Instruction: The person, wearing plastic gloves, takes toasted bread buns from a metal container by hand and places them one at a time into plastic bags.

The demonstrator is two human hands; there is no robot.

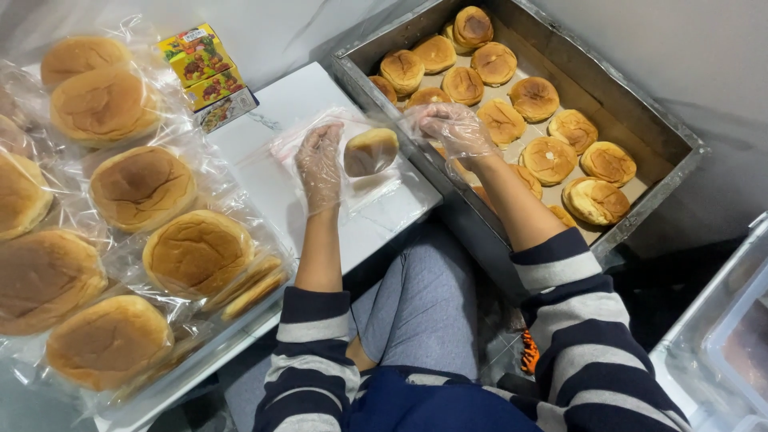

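Observation:
Both my hands wear thin clear gloves. My left hand (318, 166) grips the left side of a clear plastic bag (372, 186) over the white table (280, 104). My right hand (454, 130) pinches the bag's right edge, just above the near corner of the metal tray (680, 148). A golden bun (370, 150) sits inside the bag between the two hands. The bag's lower part rests on the table top.
The metal tray at the right holds several loose buns (549, 158). Several bagged buns (142, 186) are stacked on the table's left side. Two colourful small cartons (200, 60) lie at the back. A clear plastic bin (720, 336) stands at the lower right.

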